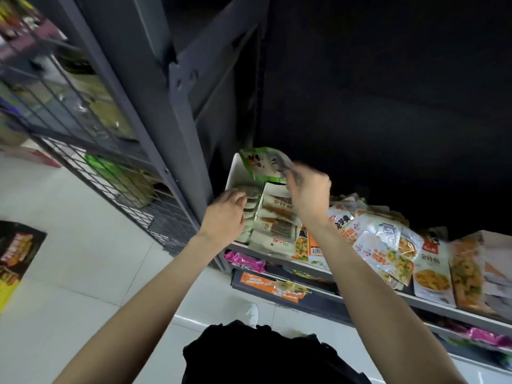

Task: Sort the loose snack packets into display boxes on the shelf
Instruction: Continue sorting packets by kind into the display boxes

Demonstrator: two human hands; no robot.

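Grey wire-mesh rack (91, 151) at left, blurred goods behind it. Below the rack, pale tiled floor (91, 267). Dark printed carton (16, 250) on floor, left of rack's base. White shoe (252, 314) lower right of the rack.

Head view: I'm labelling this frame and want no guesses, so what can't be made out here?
- Green packet in the right hand: motion blur smears its print and the fingertips pinching it.
- White display box: the left hand and the packets inside cover most of it, so how full it is stays unclear.
- Loose packets on the shelf: the right forearm covers some; the right edge crops the pile.
- Shelf back: too dark.
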